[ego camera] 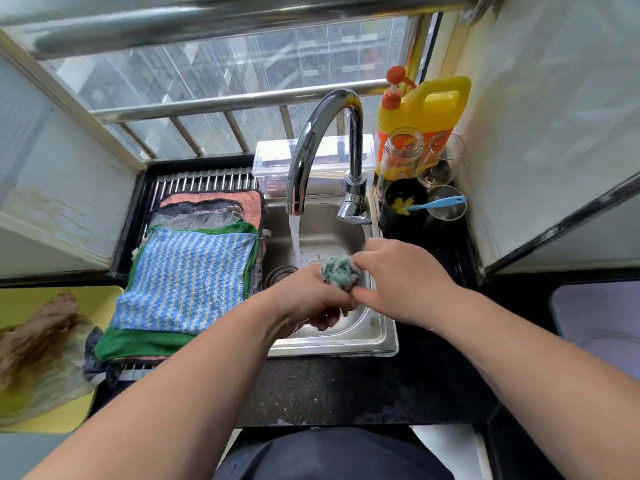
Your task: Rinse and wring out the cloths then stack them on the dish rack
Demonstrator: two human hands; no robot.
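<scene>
Over the steel sink (pixel 377 341), my left hand (pixel 304 299) and my right hand (pixel 398 271) both grip a bunched teal-and-white cloth (pixel 341 271), twisted tight between them. Water runs from the chrome faucet (pixel 311 147) just left of the cloth. To the left, a stack of several flat cloths lies on the dish rack (pixel 204 180): a blue-and-white striped cloth (pixel 187 278) on top, a green cloth (pixel 138 344) under it, and a pink cloth (pixel 249 206) further back.
A yellow tray (pixel 20 303) at the far left holds a crumpled brownish cloth (pixel 41 334). A yellow detergent jug (pixel 426 109), a glass jar (pixel 401 154), glasses and a black cup with a blue brush (pixel 436 203) crowd the back right corner. A clear plastic box (pixel 277 164) stands behind the faucet.
</scene>
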